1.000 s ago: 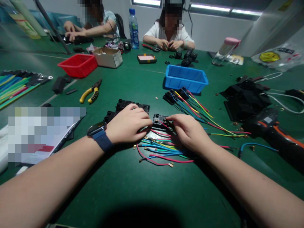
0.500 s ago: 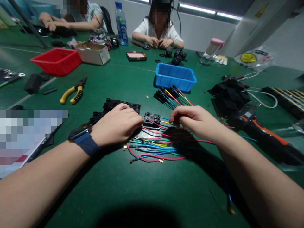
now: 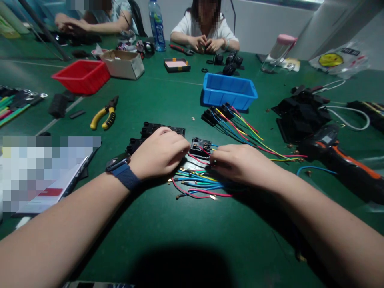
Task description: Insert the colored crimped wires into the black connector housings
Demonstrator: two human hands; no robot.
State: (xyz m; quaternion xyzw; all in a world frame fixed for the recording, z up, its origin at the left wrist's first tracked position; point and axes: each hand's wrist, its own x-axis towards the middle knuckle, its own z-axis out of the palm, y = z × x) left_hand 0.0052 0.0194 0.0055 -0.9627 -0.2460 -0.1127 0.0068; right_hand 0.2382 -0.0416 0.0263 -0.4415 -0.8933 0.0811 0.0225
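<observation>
My left hand [image 3: 164,154], with a watch at the wrist, is closed. Its fingertips reach the left edge of a black plastic socket block [image 3: 200,146]; what they grip is hidden. Coloured wires run out of the block toward my right hand [image 3: 235,163]. That hand is closed too, its fingers pinched around wire just right of the block. A red wire [image 3: 198,159] stretches between the two hands. Below them lies a bundle of loose wires [image 3: 195,185] with metal terminals. More black blocks [image 3: 148,129] sit behind my left hand.
Beyond the hands are wired blocks [image 3: 211,116] and a blue bin [image 3: 229,94]. To the left lie yellow pliers [image 3: 105,114], a red bin [image 3: 82,78] and printed sheets [image 3: 54,180]. An orange-black power tool [image 3: 345,160] is at right. Two people sit across the table.
My right hand has lowered and moved left relative to the block, onto the wires. My left hand stays beside the block. The whole view has shifted slightly.
</observation>
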